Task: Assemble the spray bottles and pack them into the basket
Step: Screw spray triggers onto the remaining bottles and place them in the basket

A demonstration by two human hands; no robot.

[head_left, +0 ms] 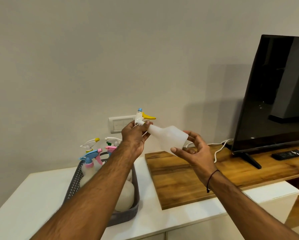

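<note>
A translucent white spray bottle lies tilted in the air above the cabinet, neck to the left. On its neck sits a white spray head with a yellow trigger and a blue nozzle. My left hand grips the neck just under the head. My right hand cups the bottle's base with thumb and fingertips. Below my left forearm stands the grey perforated basket, holding several assembled bottles with pink, blue, yellow and green heads.
The basket rests on a white cabinet top. A wooden shelf adjoins on the right, carrying a television, a black remote and a white cable. A wall switch plate is behind my left hand.
</note>
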